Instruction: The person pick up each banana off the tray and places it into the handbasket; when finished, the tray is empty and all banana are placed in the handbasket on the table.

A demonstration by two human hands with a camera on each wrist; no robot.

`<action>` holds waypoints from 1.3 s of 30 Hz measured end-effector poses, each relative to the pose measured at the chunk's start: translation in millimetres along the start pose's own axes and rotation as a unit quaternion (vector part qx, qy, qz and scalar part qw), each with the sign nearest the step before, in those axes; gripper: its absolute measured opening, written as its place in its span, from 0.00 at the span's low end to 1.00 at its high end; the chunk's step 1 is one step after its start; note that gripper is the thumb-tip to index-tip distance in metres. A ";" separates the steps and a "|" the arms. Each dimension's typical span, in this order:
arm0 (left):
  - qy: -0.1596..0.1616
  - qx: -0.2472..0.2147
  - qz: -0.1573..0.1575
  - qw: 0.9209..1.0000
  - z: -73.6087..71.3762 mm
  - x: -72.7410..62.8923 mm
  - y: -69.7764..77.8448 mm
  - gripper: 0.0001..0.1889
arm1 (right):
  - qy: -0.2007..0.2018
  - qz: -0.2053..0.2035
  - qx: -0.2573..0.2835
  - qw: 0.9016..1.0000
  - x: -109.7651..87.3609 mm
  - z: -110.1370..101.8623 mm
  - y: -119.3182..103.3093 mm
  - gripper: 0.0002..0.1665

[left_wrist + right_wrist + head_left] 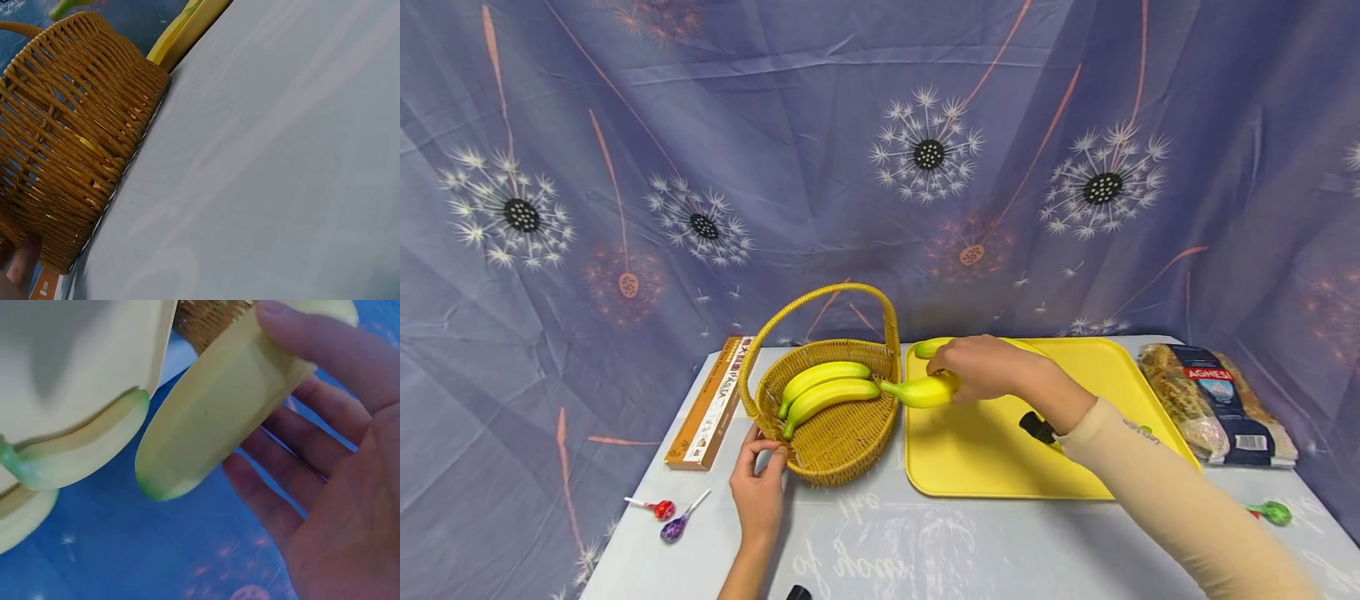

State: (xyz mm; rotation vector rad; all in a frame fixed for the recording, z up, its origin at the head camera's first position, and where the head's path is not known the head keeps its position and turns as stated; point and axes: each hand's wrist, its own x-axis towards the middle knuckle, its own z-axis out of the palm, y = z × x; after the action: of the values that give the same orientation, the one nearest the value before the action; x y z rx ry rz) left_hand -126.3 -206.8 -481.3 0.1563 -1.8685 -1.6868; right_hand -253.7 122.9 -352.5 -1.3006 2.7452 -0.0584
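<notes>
My right hand holds a yellow banana between thumb and fingers, above the left side of a yellow tray. The banana's stem points at the wicker basket, overlapping its right rim in the head view. Two bananas lie side by side inside the basket, beneath its tall arched handle. At the basket's front left rim, my left hand grips the wicker. More bananas with green tips rest along the tray's far edge, partly hidden by my right hand in the head view.
Left of the basket lies a long pasta box, with a red lollipop and a purple lollipop nearer me. A bag of Agnesi pasta lies right of the tray, and a green lollipop in front of it. A patterned curtain hangs behind.
</notes>
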 end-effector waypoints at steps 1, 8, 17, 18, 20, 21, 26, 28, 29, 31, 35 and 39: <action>0.001 0.001 0.001 1.000 -0.2 0.1 0.1 0.02 | -0.001 -0.005 -0.003 1.000 3.7 -2.1 -3.1 0.23; 0.004 0.003 0.000 1.000 0.0 0.1 0.5 0.02 | -0.021 -0.050 -0.004 0.999 36.7 -13.4 -22.7 0.25; 0.003 0.004 -0.012 1.000 1.8 -1.9 0.8 0.02 | -0.077 -0.066 -0.039 0.994 77.8 -23.6 -46.5 0.23; 0.003 0.005 -0.012 1.000 1.8 -1.8 0.7 0.02 | -0.083 -0.067 -0.045 0.993 82.0 -24.7 -50.3 0.24; 0.003 0.004 -0.010 1.000 1.6 -1.3 0.5 0.02 | -0.093 -0.066 -0.049 0.992 91.3 -26.3 -57.9 0.26; 0.005 0.003 -0.009 1.000 1.4 -1.1 0.3 0.02 | -0.097 -0.066 -0.050 0.992 96.1 -26.8 -61.7 0.27; 0.005 0.004 -0.002 1.000 -0.3 -0.1 0.6 0.02 | -0.128 -0.059 -0.056 0.988 120.4 -24.8 -82.3 0.24; 0.005 0.004 -0.002 1.000 -0.6 -0.3 1.0 0.02 | -0.147 -0.063 -0.074 0.984 129.2 -20.4 -89.9 0.18; 0.004 0.005 -0.003 1.000 -0.3 -0.8 1.0 0.02 | -0.156 -0.067 -0.084 0.982 132.9 -17.4 -93.2 0.16; 0.005 0.005 -0.004 1.000 0.0 -1.3 0.8 0.02 | -0.166 -0.073 -0.100 0.978 139.3 -11.7 -99.3 0.12; 0.008 0.001 0.001 1.000 -0.3 0.8 -7.1 0.03 | -0.179 -0.071 -0.119 0.974 149.4 -2.9 -109.4 0.11; 0.005 0.000 0.001 1.000 -0.4 1.2 -6.2 0.02 | -0.218 -0.045 -0.126 0.967 155.1 0.5 -120.5 0.13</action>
State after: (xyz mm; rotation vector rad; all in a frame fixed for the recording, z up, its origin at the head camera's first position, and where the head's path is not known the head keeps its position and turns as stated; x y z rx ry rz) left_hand -128.9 -208.8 -486.8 0.1623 -1.8612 -1.6823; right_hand -258.5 -73.4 -355.4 -1.3037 2.3717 0.5228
